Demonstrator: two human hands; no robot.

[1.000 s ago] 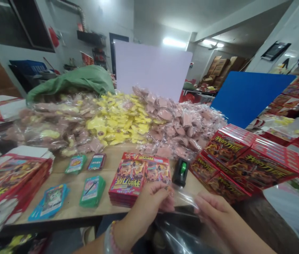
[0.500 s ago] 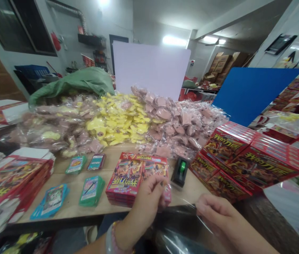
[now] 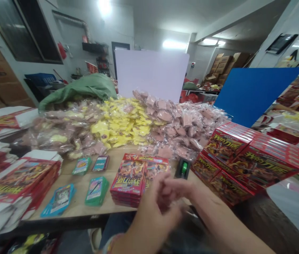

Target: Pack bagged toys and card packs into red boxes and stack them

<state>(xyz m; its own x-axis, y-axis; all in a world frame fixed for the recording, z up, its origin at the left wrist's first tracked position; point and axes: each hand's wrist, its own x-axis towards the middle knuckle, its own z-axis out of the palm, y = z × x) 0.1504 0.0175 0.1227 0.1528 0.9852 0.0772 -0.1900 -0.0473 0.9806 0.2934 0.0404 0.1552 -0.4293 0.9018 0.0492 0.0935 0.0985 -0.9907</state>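
Observation:
My left hand (image 3: 153, 211) and my right hand (image 3: 178, 192) meet at the table's front edge, fingers curled and smeared by motion. What they hold, if anything, cannot be made out; clear film (image 3: 189, 211) shows faintly beneath them. Just behind the hands sit two side-by-side stacks of red printed boxes, the left stack (image 3: 128, 180) in plain view and the right stack (image 3: 156, 165) partly covered by my fingers. A small black device with a green part (image 3: 184, 168) lies behind my right hand.
Card piles (image 3: 96, 190) and a blue-edged card pile (image 3: 59, 199) lie left of the boxes. Flattened red cartons (image 3: 19, 176) are stacked at far left. Bagged yellow (image 3: 123, 123) and pink pieces (image 3: 175, 123) heap behind. Wrapped red boxes (image 3: 244, 155) stand at right.
My right hand has moved left from the table edge to meet my left hand. The clear film that stretched between them no longer shows taut. The view has shifted slightly.

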